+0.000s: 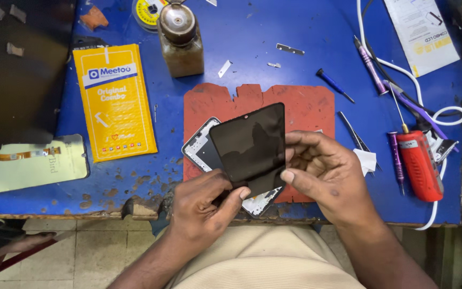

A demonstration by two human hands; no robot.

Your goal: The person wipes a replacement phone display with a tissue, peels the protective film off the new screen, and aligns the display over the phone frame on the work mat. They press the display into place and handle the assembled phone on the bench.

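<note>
Screen panel [249, 147] pinched in both grips, left hand [204, 206] and right hand [322, 171], lifted off phone frame [201, 150] at 9 o'clock, not seated.

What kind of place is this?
Probably a phone repair bench: both hands hold a black phone screen over a red work mat, with a red electric screwdriver and tweezers nearby.

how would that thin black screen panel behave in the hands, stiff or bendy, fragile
The black screen panel looks very thin and flat, so probably stiff but brittle; flexing could crack it. Its glossy face mirrors the room, so it is likely slippery, which fits the left hand and right hand pinching its edges. It is probably light for its size.
</note>
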